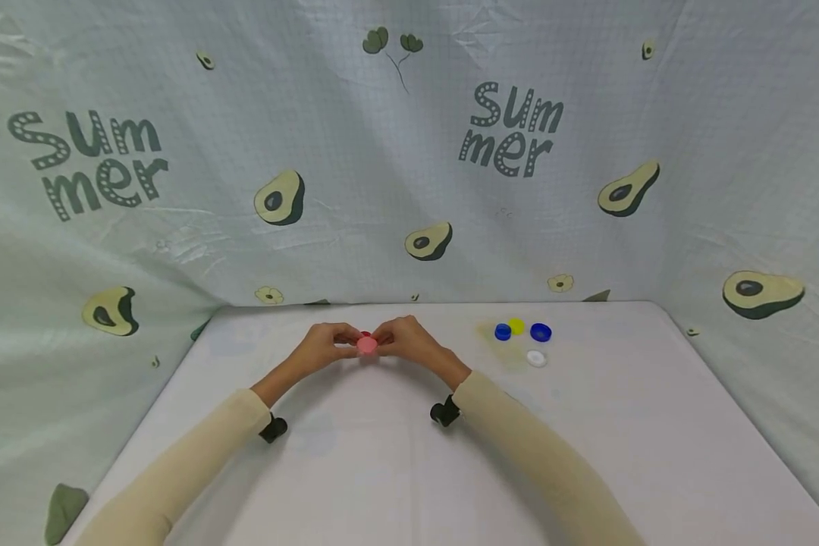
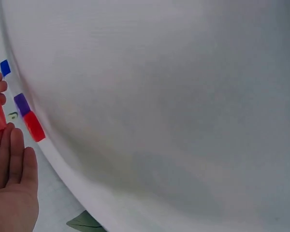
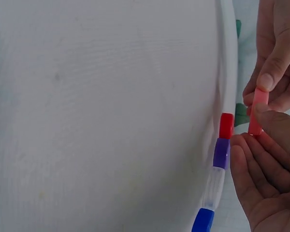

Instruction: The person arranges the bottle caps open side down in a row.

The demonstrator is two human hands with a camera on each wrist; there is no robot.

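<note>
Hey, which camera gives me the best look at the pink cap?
The right wrist view. The pink cap appears large there, edge toward the camera, with the left hand and right hand both pinching it. The head view shows its round face, but small; the left wrist view catches only a part at the picture's left edge.

The pink cap you hold looks like smooth plastic with a soft sheen. The red cap and purple cap look like smooth plastic too. Your sleeves are matt cloth. The tabletop under your arms looks matt and mostly smooth; the backdrop facing you is creased sheeting, finely gridded, with shiny folds.
</note>
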